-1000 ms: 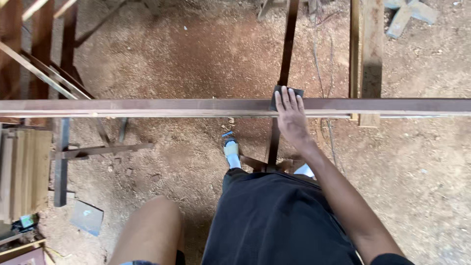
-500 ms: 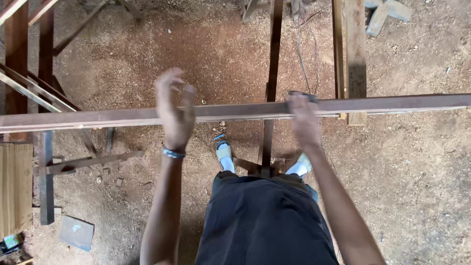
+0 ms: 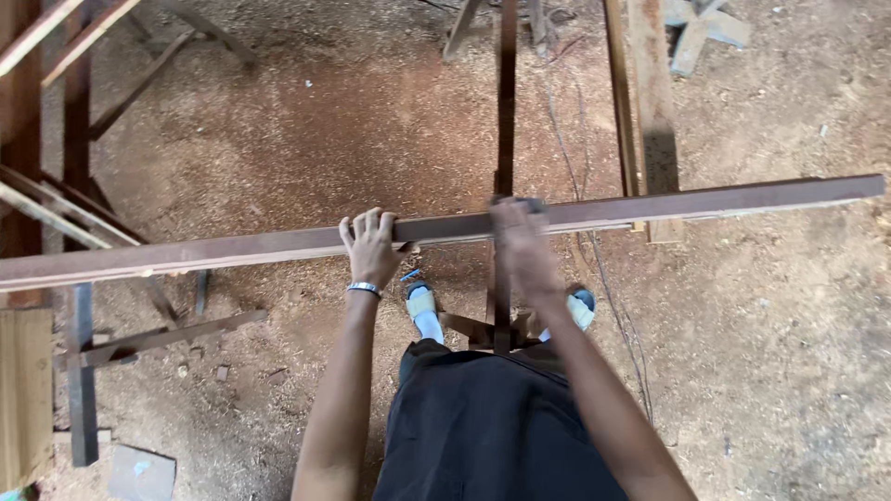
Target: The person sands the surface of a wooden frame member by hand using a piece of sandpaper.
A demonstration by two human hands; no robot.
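Both hands gripped a long brown beam (image 3: 724, 199).
Left hand (image 3: 371, 249) had fingers curled over it; right hand (image 3: 522, 243), at 3 o'clock of the left, clasped it.

A person stood over a sawdust-covered floor (image 3: 306, 139) with both hands on a long brown wooden beam (image 3: 705, 200) that ran across the view, tilted slightly up to the right. The left hand (image 3: 371, 249), a bracelet at its wrist, gripped the beam's near edge. The right hand (image 3: 520, 243), blurred, pressed a small dark block (image 3: 525, 203) on top. Timber offcuts (image 3: 650, 83) lay beyond.
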